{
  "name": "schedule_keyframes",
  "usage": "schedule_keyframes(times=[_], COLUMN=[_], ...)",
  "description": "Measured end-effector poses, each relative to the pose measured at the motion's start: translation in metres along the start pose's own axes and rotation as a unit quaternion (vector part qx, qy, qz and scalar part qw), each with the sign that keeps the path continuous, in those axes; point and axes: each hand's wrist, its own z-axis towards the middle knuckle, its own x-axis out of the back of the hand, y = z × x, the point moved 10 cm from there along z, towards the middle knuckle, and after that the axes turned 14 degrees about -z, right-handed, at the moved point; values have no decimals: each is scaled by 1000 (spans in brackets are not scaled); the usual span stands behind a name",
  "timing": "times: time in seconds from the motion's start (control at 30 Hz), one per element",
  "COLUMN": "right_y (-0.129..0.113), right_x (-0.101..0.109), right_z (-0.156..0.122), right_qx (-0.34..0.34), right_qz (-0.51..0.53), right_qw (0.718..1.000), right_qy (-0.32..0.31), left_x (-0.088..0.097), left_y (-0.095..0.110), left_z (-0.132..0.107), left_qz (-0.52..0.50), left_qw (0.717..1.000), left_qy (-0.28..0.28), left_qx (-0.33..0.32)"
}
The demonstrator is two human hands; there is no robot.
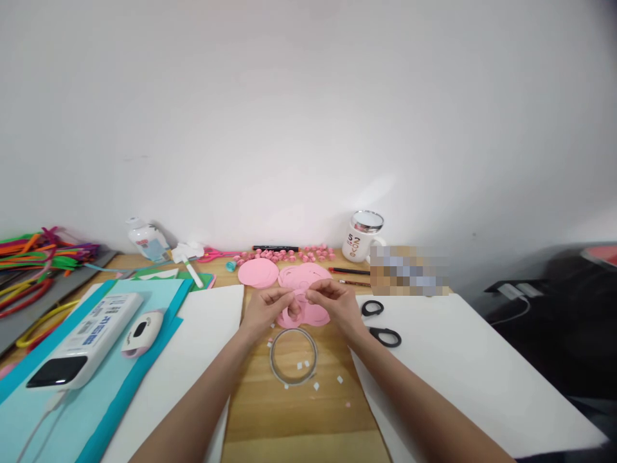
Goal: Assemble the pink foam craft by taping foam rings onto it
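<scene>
Head view: pink paper (299,299) between left hand (265,310), right hand (340,305); both pinching it.

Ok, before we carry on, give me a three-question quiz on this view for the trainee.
1. True or false: the left hand is nearer the black-handled scissors than the right hand is.
2. What colour is the cut paper at the hands? A) green B) pink C) yellow
3. Fill the gap: two small white pieces show inside the grey ____ on the table.

Key:
1. False; the right hand is nearer.
2. B
3. ring
</scene>
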Motion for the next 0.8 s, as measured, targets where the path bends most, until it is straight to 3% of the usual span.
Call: schedule_keyframes(times=[0.33, 0.8], right_y=[7, 6], right_x=[-5, -1], right_z=[1, -1], right_qx=[-24, -27], right_qz=[-2, -3], right_qw=[999, 1000], right_qy=[-26, -3], left_x=[-1, -2], left_y=[4, -2], left_z=[1, 0], left_qz=[-14, -26], left_qw=[1000, 999], left_qy=[13, 20], left_qx=[1, 31])
